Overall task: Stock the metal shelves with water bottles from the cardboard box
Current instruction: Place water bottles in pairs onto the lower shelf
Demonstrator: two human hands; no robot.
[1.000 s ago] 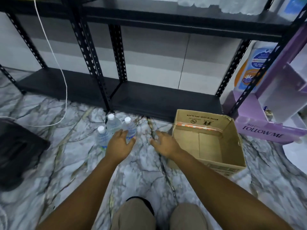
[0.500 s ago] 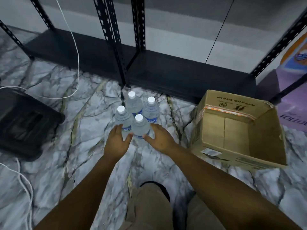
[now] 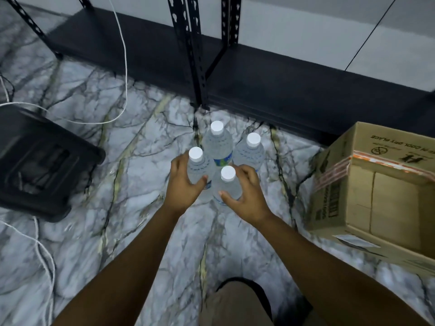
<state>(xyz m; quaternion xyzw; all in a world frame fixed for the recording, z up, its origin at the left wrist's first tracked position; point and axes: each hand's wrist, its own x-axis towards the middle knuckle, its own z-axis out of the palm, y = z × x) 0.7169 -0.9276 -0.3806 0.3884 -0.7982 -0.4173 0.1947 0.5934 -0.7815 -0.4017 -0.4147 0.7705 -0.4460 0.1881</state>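
Several clear water bottles with white caps stand upright in a tight cluster on the marble floor, just in front of the black metal shelf point(image 3: 270, 74). My left hand point(image 3: 182, 184) wraps around the left bottle point(image 3: 197, 165), thumb across its front. My right hand point(image 3: 244, 191) wraps around the nearest bottle point(image 3: 227, 183), thumb on its front and fingers behind it. The other two bottles point(image 3: 217, 142) point(image 3: 250, 151) stand untouched behind. The open cardboard box point(image 3: 376, 191) lies at the right, and the part of its inside that I see holds nothing.
A black crate-like object point(image 3: 40, 161) sits on the floor at the left. White cables point(image 3: 122, 57) run across the floor and up past the shelf post point(image 3: 195, 50). My knees show at the bottom edge.
The view has dropped closer to the floor. Both hands have moved forward and closed around the two nearest bottles, which they were only approaching before.
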